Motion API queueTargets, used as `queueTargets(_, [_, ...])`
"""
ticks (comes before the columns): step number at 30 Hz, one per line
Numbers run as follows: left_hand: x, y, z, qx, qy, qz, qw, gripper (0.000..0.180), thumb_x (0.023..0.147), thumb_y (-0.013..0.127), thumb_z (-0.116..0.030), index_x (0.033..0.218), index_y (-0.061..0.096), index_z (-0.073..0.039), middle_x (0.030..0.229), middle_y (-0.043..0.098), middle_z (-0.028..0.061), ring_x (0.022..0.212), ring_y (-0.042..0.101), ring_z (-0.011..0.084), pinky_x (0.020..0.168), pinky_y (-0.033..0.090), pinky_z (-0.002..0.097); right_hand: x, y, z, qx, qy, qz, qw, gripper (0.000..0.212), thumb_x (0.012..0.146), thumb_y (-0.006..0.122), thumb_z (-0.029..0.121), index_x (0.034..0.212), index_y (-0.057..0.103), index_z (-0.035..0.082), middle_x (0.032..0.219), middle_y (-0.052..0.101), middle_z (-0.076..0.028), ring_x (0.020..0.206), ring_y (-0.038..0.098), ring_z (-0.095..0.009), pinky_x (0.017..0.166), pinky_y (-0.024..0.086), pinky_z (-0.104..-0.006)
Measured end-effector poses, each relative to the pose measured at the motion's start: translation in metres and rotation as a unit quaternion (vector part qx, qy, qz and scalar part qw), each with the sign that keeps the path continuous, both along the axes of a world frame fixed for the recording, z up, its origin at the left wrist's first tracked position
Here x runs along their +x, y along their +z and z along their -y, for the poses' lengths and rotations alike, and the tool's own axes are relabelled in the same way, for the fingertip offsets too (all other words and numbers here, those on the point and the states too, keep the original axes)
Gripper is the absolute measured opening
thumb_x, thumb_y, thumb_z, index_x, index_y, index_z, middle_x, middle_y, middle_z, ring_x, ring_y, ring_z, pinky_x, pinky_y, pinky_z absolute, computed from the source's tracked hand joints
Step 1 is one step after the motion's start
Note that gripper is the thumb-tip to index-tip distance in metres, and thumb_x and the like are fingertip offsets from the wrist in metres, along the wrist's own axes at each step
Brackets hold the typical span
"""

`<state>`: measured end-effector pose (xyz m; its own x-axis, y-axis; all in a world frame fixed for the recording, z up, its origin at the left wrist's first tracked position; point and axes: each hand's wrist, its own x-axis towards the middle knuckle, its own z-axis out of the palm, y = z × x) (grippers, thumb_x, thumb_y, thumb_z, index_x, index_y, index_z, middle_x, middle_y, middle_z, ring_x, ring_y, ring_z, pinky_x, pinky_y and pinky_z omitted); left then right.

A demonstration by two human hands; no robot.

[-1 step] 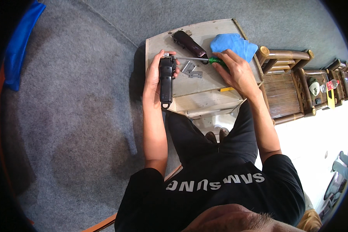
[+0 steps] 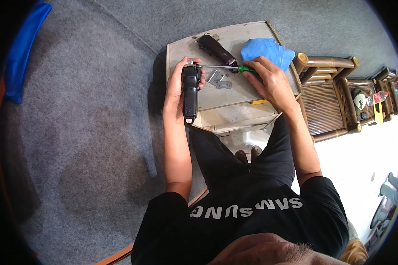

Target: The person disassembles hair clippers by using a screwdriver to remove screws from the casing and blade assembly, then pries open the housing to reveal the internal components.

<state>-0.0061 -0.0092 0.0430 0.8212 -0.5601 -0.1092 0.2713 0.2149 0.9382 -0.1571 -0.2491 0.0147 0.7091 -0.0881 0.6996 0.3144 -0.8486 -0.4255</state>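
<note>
While the left hand (image 2: 175,86) wraps the clipper (image 2: 190,93), likely stiff, weighty and best held round its smooth body, the right hand (image 2: 272,81) pinches the screwdriver (image 2: 243,68) handle to the right of that grip.

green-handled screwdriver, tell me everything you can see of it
The screwdriver has a green handle, seemingly plastic, and a slim metal shaft. It is held sideways above the wooden tabletop, handle at the right, partly hidden by the right hand gripping it. The tip, too small to make out, is at the upper end of the black clipper.
</note>
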Motion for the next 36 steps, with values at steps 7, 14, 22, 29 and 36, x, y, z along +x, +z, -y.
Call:
queueTargets(7, [-0.003,-0.001,-0.003,-0.004,-0.006,-0.001,1.000,0.043,0.110,0.057,-0.041,0.124,0.065,-0.001,0.088,0.069,0.0119,0.066,0.066,0.0170,0.058,0.055,0.0276,-0.002,0.003,0.001,-0.052,-0.013,0.029,0.998,0.027,0.086,0.081,0.012,0.112,0.073,0.006,0.104,0.066,-0.008,0.097,0.068,-0.029,0.084,0.054,-0.0425])
queueTargets(14, [-0.001,-0.004,-0.003,0.013,0.002,0.010,1.000,0.046,0.109,0.056,-0.045,0.121,0.067,-0.002,0.088,0.071,0.0134,0.065,0.069,0.0179,0.058,0.058,0.0297,-0.001,0.003,0.003,-0.077,-0.028,0.034,0.996,0.031,0.083,0.082,0.010,0.112,0.072,0.007,0.103,0.067,-0.006,0.096,0.066,-0.025,0.082,0.052,-0.0411])
queueTargets(22, [-0.003,-0.001,-0.002,0.007,0.007,0.009,1.000,0.045,0.109,0.056,-0.045,0.120,0.067,-0.003,0.089,0.070,0.0128,0.067,0.069,0.0179,0.058,0.058,0.0291,-0.003,0.000,0.002,-0.019,0.016,-0.023,0.999,0.025,0.091,0.080,0.015,0.113,0.072,0.005,0.095,0.069,-0.010,0.091,0.070,-0.031,0.079,0.055,-0.0439])
queueTargets(29, [-0.001,-0.004,-0.007,-0.001,0.017,0.005,1.000,0.045,0.110,0.055,-0.044,0.120,0.068,-0.002,0.092,0.067,0.0097,0.067,0.070,0.0182,0.060,0.059,0.0289,0.004,-0.005,0.002,-0.006,0.025,0.005,1.000,0.023,0.096,0.077,0.018,0.113,0.072,0.003,0.101,0.068,-0.014,0.091,0.070,-0.034,0.078,0.056,-0.0448])
queueTargets(36, [-0.005,-0.003,-0.006,0.003,0.016,0.007,1.000,0.046,0.108,0.057,-0.045,0.119,0.069,-0.002,0.093,0.067,0.0093,0.069,0.072,0.0190,0.061,0.061,0.0301,0.000,0.002,0.001,-0.056,0.003,-0.012,0.998,0.027,0.097,0.076,0.022,0.116,0.071,0.004,0.100,0.067,-0.013,0.090,0.069,-0.034,0.080,0.056,-0.0443])
